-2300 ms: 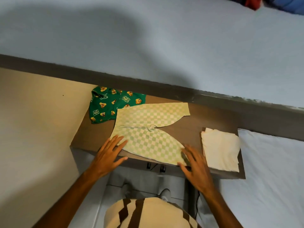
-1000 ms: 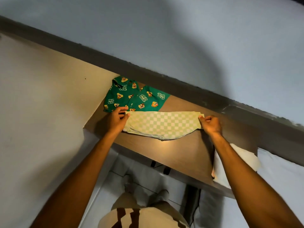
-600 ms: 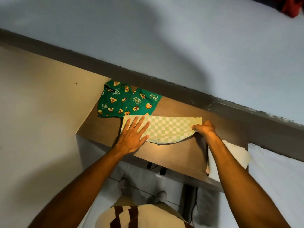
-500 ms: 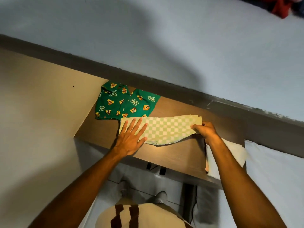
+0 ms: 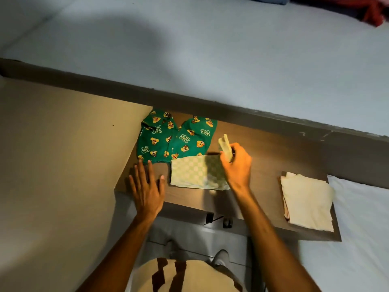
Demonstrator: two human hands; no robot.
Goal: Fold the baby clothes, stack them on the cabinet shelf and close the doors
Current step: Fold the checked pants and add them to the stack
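Beyond your fingers stretches a pale blue-grey bed (image 5: 210, 55), with a dark wooden ledge (image 5: 263, 120) along its near edge, and to the left of your left hand stands a tan cabinet side panel (image 5: 63, 154). Under both your hands lies the brown wooden counter (image 5: 273, 157). On it, just past your left fingertips, the green cartoon-print garment (image 5: 168, 138) is spread flat against the ledge. Well to the right of your right hand a folded cream cloth (image 5: 307, 203) sits near the counter's right end. Between your two hands lies the green checked baby garment (image 5: 193, 171), partly folded; its left part is flat on the counter, just right of your left thumb. Your right hand (image 5: 236, 165) grips the garment's right end, with your fingers (image 5: 242, 152) curled round it and a bunch of the fabric sticking up above them, raised off the counter. Your left hand (image 5: 147, 190) is flat and spread, fingers straight, holding nothing, over the counter's near left corner, with its fingertips close to the hem of the green printed piece.
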